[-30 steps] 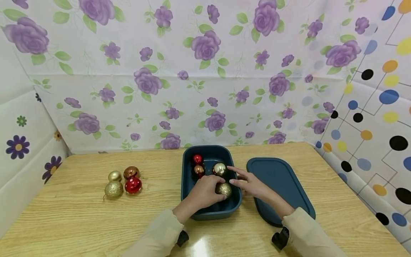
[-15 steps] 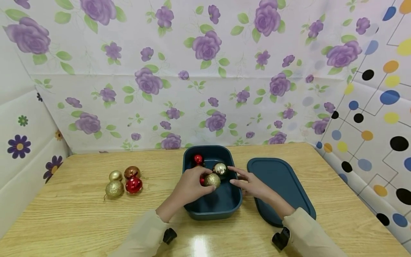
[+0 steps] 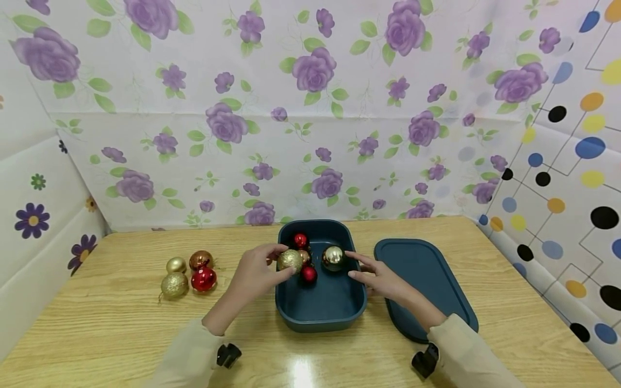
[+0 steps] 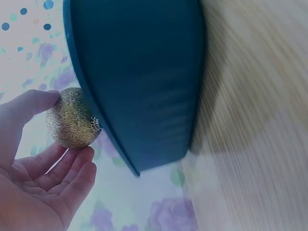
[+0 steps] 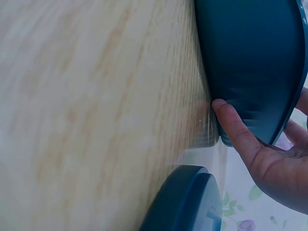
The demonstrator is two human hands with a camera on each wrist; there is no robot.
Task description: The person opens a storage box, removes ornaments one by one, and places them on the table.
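My left hand (image 3: pixel 254 272) pinches a glittery gold Christmas ball (image 3: pixel 289 261) between thumb and fingers, above the left rim of the dark blue box (image 3: pixel 320 326). The left wrist view shows this ball (image 4: pixel 73 118) right beside the box's rim. My right hand (image 3: pixel 380 275) holds the box's right wall, some fingers over the rim and one (image 5: pixel 238 130) against the outside. Inside the box lie a shiny gold ball (image 3: pixel 333 257) near the right hand, and two red balls (image 3: pixel 300 239) with a copper ball (image 3: pixel 304 255), partly hidden, along the left side.
Left on the wooden table lie several more balls: a small gold one (image 3: pixel 176 264), a glittery gold one (image 3: pixel 174 285), a copper one (image 3: pixel 201 260) and a red one (image 3: pixel 204 279). The box's blue lid (image 3: pixel 427 285) lies flat at the right. Patterned cloth (image 3: pixel 310 161) stands behind.
My left hand has lifted the glittery gold ball from the box's right side and carried it left to the left rim, uncovering the red and copper balls. The right hand stays put.
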